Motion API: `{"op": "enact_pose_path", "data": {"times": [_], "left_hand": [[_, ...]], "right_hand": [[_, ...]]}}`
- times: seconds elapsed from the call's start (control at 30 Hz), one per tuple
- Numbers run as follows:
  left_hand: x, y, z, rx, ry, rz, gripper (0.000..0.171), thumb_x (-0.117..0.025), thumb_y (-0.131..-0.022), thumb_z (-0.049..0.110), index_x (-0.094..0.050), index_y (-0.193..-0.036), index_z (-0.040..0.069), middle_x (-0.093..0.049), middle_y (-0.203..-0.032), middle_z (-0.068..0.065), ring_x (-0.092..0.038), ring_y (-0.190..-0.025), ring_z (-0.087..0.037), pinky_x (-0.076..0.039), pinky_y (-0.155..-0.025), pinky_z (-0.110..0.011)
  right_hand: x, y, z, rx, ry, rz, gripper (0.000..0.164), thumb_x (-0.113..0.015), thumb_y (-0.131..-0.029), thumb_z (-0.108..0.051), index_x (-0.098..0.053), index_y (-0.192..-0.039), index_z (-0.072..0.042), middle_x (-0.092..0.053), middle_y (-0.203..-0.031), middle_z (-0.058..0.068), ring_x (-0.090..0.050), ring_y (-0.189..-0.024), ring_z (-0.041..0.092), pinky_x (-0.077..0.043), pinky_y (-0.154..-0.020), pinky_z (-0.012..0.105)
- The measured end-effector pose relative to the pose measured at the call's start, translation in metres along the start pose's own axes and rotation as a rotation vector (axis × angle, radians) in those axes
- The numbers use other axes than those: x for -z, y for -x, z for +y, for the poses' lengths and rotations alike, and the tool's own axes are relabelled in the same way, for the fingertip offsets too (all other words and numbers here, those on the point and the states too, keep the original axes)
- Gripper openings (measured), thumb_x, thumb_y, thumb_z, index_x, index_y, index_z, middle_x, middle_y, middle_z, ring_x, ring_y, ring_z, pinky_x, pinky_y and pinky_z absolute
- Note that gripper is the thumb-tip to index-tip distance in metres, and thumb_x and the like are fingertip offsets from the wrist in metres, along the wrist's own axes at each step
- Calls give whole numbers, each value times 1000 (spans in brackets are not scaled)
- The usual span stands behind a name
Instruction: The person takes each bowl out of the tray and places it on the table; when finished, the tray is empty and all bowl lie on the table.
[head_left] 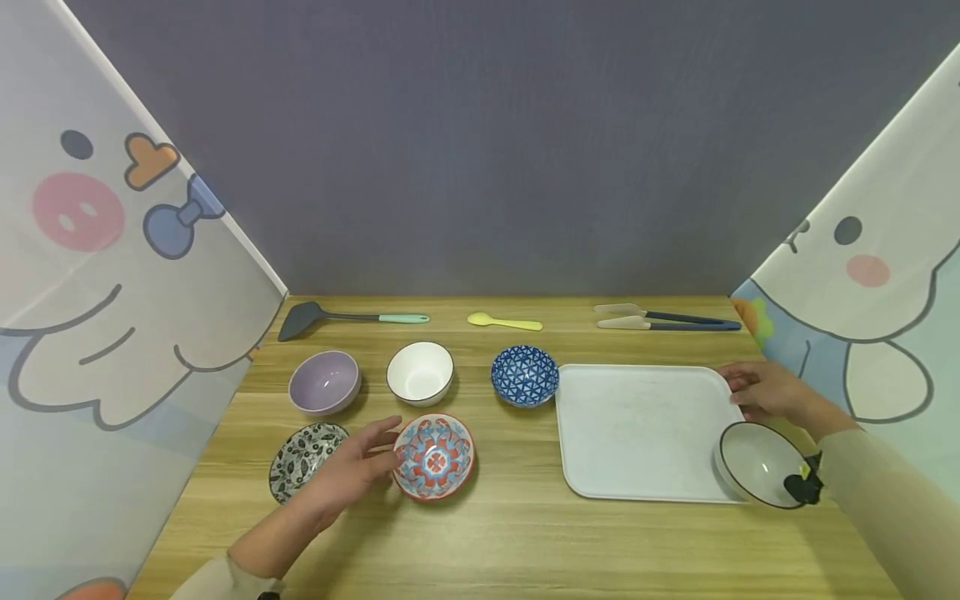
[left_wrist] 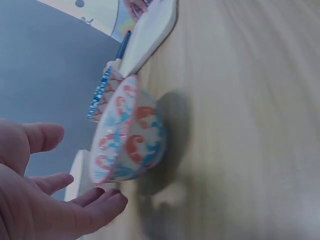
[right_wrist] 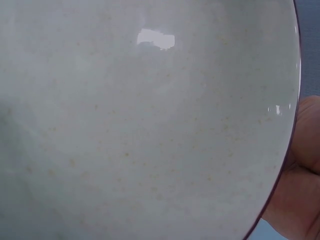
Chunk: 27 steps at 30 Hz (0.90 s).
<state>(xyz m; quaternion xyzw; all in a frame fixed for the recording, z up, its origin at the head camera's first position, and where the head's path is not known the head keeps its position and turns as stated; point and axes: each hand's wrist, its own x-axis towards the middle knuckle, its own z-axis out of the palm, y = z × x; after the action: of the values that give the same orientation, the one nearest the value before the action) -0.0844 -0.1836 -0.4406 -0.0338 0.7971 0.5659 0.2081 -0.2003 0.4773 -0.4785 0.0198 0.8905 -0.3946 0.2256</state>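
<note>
A patterned red-and-blue bowl stands upright on the wooden table. Beside its left rim is my left hand, its fingers spread; the left wrist view shows a gap between this hand and the bowl. Over on the right, my right hand holds the right edge of a white rectangular tray near its far corner. Under the right wrist, a white bowl with a dark rim overlaps the tray's near right corner. Its pale inside fills most of the right wrist view.
Left of the patterned bowl are a purple bowl and a black-and-white floral dish. A white bowl and a blue patterned bowl stand behind. Along the back lie a spatula, a yellow spoon and tongs.
</note>
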Motion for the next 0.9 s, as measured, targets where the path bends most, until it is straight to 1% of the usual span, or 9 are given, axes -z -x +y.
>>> {"op": "enact_pose_path", "data": {"times": [0.07, 0.17, 0.27, 0.37, 0.53, 0.57, 0.67, 0.83, 0.9], "left_hand": [[2, 0, 8, -16, -63, 34, 62, -67, -97, 18, -43, -154, 6, -51, -149, -25, -53, -134, -41, -52, -108, -52], [4, -1, 22, -47, -110, 53, 60, -67, -97, 20, -47, -152, 8, -50, -149, -24, -53, -134, -41, -51, -110, -51], [2, -6, 36, -90, -106, 36, 59, -66, -97, 18, -46, -152, 7, -52, -146, -24, -59, -126, -37, -56, -101, -48], [-8, -15, 50, -135, -71, -9, 59, -66, -98, 16, -45, -152, 7, -54, -140, -23, -63, -118, -32, -60, -92, -44], [-40, -33, 70, -200, -19, -130, 62, -66, -97, 15, -43, -153, 7, -58, -133, -21, -69, -109, -30, -63, -79, -34], [-48, -36, 75, -202, -14, -151, 62, -67, -96, 14, -43, -153, 7, -60, -131, -21, -70, -105, -29, -61, -74, -32], [-71, -46, 88, -189, 2, -209, 63, -68, -94, 16, -44, -153, 11, -62, -128, -18, -71, -100, -28, -61, -72, -31], [-110, -63, 105, -182, 34, -311, 65, -68, -93, 18, -44, -153, 10, -66, -120, -13, -71, -101, -27, -63, -83, -36], [-126, -68, 111, -176, 45, -345, 65, -68, -93, 18, -44, -153, 9, -67, -116, -11, -71, -100, -28, -64, -86, -41]], "right_hand": [[0, 1, -1, -1, -3, 0, 57, -66, -94, 2, -42, -144, 14, -57, -124, 29, -62, -90, 19, -65, -69, 34], [-1, 2, -1, -5, -6, -3, 58, -66, -93, 2, -42, -144, 15, -56, -125, 30, -63, -90, 20, -65, -69, 35], [-1, 2, -2, -14, -3, -6, 58, -66, -94, 2, -41, -145, 15, -55, -126, 32, -62, -91, 20, -65, -69, 35], [0, 2, -3, -21, 13, -4, 58, -65, -94, 2, -41, -145, 15, -54, -127, 33, -62, -92, 21, -65, -69, 35], [2, 3, -5, -26, 33, 1, 57, -65, -95, 2, -41, -145, 15, -54, -126, 33, -61, -91, 23, -64, -68, 35], [2, 3, -4, -26, 32, 1, 57, -65, -95, 2, -41, -145, 14, -54, -126, 33, -61, -90, 23, -64, -68, 35], [2, 3, -3, -24, 14, -1, 57, -65, -94, 3, -41, -145, 15, -56, -122, 30, -62, -87, 21, -64, -66, 35], [0, 1, 0, -24, -16, -5, 58, -65, -93, 5, -40, -145, 16, -59, -119, 25, -63, -84, 19, -65, -67, 35], [0, 0, -1, -14, -7, -6, 58, -65, -93, 4, -41, -145, 15, -59, -119, 24, -63, -85, 18, -65, -67, 34]]}}
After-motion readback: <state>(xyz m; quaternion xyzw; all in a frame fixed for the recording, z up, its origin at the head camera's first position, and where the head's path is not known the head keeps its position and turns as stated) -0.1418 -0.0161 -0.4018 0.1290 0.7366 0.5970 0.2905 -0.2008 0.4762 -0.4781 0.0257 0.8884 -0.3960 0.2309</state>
